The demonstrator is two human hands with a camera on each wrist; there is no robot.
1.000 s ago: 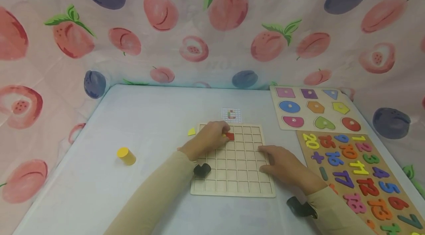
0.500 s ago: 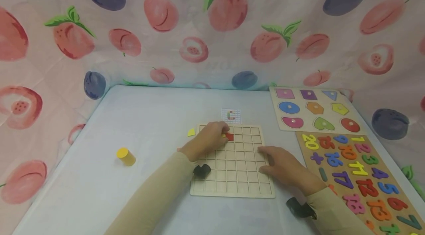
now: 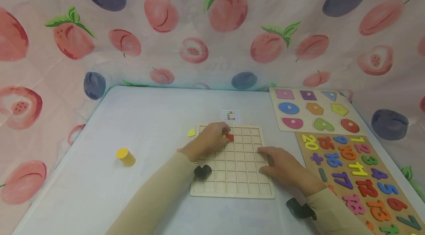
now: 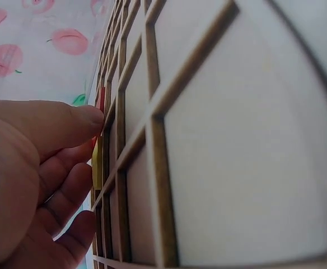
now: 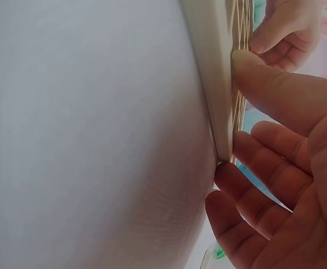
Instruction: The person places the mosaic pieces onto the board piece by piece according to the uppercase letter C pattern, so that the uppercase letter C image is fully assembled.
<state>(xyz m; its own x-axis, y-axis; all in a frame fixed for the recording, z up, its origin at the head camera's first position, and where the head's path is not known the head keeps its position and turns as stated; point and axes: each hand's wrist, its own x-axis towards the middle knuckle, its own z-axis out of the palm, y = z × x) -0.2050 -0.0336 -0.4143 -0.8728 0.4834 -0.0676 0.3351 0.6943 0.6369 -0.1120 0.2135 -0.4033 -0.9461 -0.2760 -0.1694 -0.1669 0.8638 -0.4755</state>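
Observation:
On the table lies a square wooden grid board (image 3: pixel 232 192) with raised lines between its cells. My left hand (image 3: pixel 212 137) is over its upper left part, thumb and index finger pinching a red tile (image 3: pixel 230 138) at the cells. Beside this, a yellow piece (image 4: pixel 98 162) shows next to the fingers in the left wrist view, partly hidden by them. My right hand (image 3: pixel 282 165) rests against the board's right edge, with thumb and index finger spread apart; in the right wrist view its fingertips (image 5: pixel 244 143) are right at the rim.
A small printed pattern card (image 3: pixel 231 116) lies just beyond the board. To the left are a loose yellow piece (image 3: pixel 191 132) and a yellow cylinder (image 3: pixel 126 156). A shape puzzle (image 3: pixel 275 113) and a number puzzle (image 3: pixel 303 142) line the right side. Behind hangs a fruit-print cloth (image 3: pixel 132 69).

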